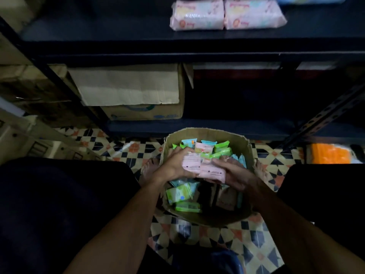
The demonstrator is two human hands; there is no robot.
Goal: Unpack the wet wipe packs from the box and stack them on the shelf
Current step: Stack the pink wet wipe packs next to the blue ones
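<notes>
An open cardboard box [205,133] stands on the floor between my knees, holding several green, blue and pink wet wipe packs. Over the box, my left hand [173,165] grips a pink pack [192,162] with its printed back facing up. My right hand [235,173] grips a second pink pack [212,173] right beside the first. Two pink packs [197,14] [253,13] lie side by side on the dark upper shelf [118,32].
A large cardboard carton [138,93] sits on the lower shelf at left. A slotted metal upright [325,117] slants at right, near an orange packet [327,155] on the patterned tile floor [256,244]. More cartons stand at far left.
</notes>
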